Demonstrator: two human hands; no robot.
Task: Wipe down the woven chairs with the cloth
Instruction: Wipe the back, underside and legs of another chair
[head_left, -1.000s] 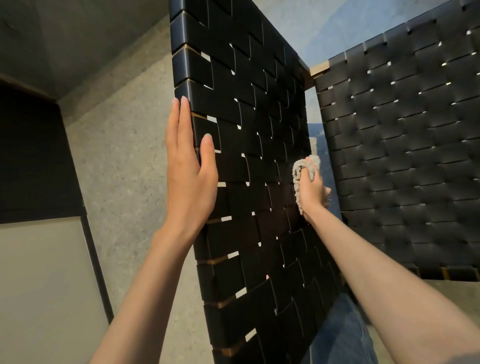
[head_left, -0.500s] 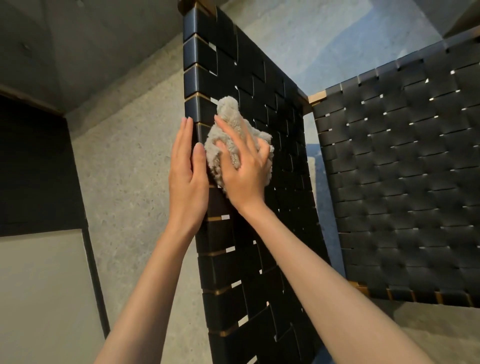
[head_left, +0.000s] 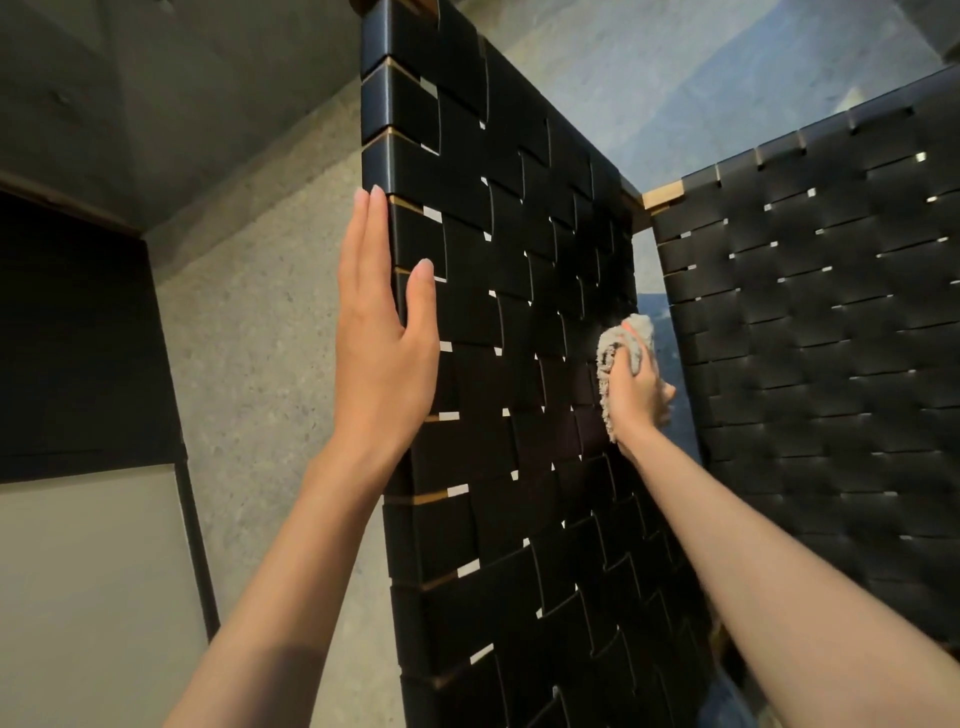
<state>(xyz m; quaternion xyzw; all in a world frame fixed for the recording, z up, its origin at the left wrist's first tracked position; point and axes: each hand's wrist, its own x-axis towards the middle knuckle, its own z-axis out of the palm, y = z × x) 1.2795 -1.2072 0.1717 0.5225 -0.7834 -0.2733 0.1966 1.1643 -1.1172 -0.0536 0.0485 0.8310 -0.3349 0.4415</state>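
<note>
A black woven chair panel (head_left: 498, 322) on a wooden frame stands tipped up in front of me. My left hand (head_left: 382, 343) lies flat against its near edge, fingers straight, thumb on the weave. My right hand (head_left: 639, 387) grips a bunched grey cloth (head_left: 615, 358) and presses it to the far side of that panel. A second black woven panel (head_left: 831, 364) stands to the right, meeting the first at a wooden corner (head_left: 662, 195).
Speckled grey concrete floor (head_left: 260, 338) lies to the left of the chair. A dark-framed pale panel (head_left: 88, 597) sits at the lower left. Blue denim (head_left: 727, 696) shows below the weave at the bottom.
My right hand has carried the cloth from the panel's near upper edge, beside my left hand, across to its far side. My left hand has stayed flat on the edge.
</note>
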